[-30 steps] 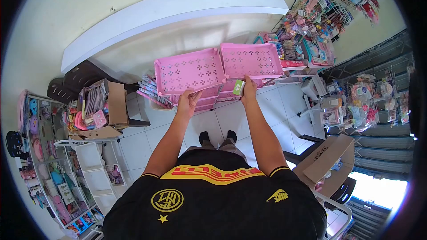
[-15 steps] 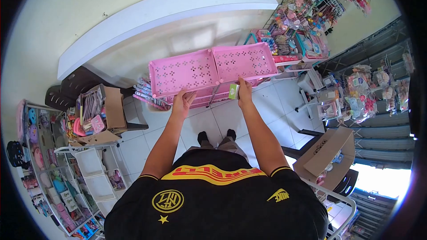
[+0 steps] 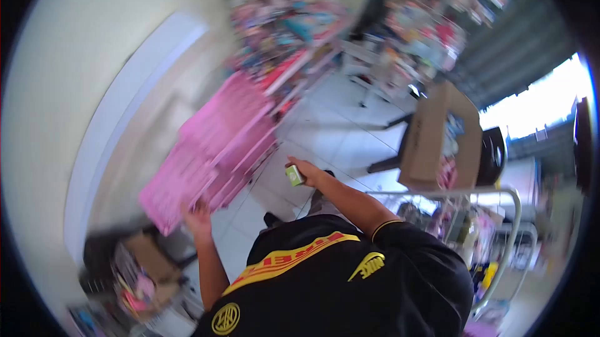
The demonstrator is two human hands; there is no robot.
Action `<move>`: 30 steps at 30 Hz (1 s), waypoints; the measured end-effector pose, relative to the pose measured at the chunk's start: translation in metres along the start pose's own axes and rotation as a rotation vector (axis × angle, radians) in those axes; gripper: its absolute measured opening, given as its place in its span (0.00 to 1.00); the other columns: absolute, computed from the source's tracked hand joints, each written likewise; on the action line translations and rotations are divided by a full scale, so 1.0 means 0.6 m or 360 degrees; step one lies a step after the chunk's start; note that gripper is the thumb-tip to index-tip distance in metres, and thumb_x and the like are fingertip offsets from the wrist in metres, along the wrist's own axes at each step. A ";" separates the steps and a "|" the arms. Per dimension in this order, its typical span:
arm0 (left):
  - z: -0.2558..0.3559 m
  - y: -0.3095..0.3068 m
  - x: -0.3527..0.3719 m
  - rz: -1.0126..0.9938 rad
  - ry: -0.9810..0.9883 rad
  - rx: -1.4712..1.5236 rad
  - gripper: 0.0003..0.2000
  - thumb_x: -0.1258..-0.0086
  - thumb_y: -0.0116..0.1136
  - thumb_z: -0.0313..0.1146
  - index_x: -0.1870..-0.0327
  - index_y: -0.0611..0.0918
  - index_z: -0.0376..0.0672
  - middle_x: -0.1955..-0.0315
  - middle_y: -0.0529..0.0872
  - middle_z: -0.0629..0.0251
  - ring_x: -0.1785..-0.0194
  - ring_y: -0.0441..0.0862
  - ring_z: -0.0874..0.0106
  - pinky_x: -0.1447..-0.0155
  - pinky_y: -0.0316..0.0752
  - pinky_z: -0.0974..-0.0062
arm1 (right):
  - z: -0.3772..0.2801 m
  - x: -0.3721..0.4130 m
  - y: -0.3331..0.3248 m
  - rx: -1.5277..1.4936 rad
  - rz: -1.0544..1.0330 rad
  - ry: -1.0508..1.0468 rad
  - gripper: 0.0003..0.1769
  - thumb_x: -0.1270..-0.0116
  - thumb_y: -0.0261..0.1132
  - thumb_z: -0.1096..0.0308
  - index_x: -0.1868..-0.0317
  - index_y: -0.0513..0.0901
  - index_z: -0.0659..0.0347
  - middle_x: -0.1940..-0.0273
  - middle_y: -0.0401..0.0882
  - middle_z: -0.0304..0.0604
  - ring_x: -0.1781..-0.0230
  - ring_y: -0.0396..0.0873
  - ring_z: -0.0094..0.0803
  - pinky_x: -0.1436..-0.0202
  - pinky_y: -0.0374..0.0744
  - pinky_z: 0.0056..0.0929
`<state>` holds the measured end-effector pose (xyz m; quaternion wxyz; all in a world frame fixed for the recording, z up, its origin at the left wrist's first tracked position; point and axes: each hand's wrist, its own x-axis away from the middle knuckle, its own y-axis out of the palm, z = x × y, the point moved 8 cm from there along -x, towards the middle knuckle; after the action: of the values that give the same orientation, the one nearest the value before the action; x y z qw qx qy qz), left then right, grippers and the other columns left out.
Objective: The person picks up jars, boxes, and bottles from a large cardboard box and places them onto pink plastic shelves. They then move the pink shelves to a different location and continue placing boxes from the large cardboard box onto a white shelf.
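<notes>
A pink tiered plastic rack (image 3: 222,118) with two tray-like tops stands along the wall, smeared by motion. My left hand (image 3: 197,218) is at its near lower corner, blurred, with the fingers apart and overlapping the rack's edge. In my right hand (image 3: 307,173), off to the right of the rack and over the floor, is a small green box-like packet (image 3: 294,176) with a pale mark. The fingers are wrapped round it.
Crowded shelves of small goods (image 3: 275,24) adjoin the rack's far end. To the right, an open cardboard box (image 3: 431,143) rests on a dark chair, near a white metal rack (image 3: 509,212). Another filled box (image 3: 147,268) sits at lower left. A white ledge (image 3: 119,106) runs along the wall.
My view has swung to the right, so the rack appears tilted and further left. My right hand has come away from the rack's rim with the green packet still in it.
</notes>
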<state>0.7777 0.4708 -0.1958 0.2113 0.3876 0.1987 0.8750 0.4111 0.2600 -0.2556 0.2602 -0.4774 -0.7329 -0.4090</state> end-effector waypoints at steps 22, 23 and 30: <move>-0.468 0.240 0.051 -0.1247 -0.0712 -0.2487 0.25 0.24 0.54 0.42 0.32 0.67 0.39 0.40 0.77 0.54 0.40 0.78 0.63 0.46 0.74 0.66 | -0.034 0.386 -1.145 -0.2590 0.1623 -0.1211 0.10 0.31 0.59 0.61 0.53 0.79 0.54 0.61 0.83 0.41 0.67 0.84 0.37 0.68 0.84 0.35; -0.497 0.234 0.065 -0.1317 -0.0731 -0.2660 0.25 0.24 0.54 0.42 0.32 0.67 0.39 0.41 0.77 0.53 0.41 0.78 0.63 0.47 0.75 0.66 | -0.026 0.384 -1.142 -0.2649 0.1687 -0.1207 0.10 0.31 0.60 0.63 0.53 0.79 0.56 0.62 0.82 0.43 0.67 0.84 0.39 0.68 0.84 0.36; -0.448 0.362 0.121 -0.1366 -0.0357 -0.2780 0.20 0.24 0.52 0.44 0.41 0.73 0.36 0.47 0.81 0.53 0.46 0.81 0.63 0.48 0.75 0.68 | -0.015 0.364 -1.176 -0.2407 0.1729 -0.0940 0.12 0.35 0.63 0.62 0.54 0.78 0.58 0.61 0.81 0.46 0.65 0.81 0.42 0.64 0.83 0.47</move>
<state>0.4816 0.2787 -0.2087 0.7418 0.0706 -0.4160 0.5212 -0.3221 0.2106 -0.3298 -0.1559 -0.8743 0.0069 -0.4595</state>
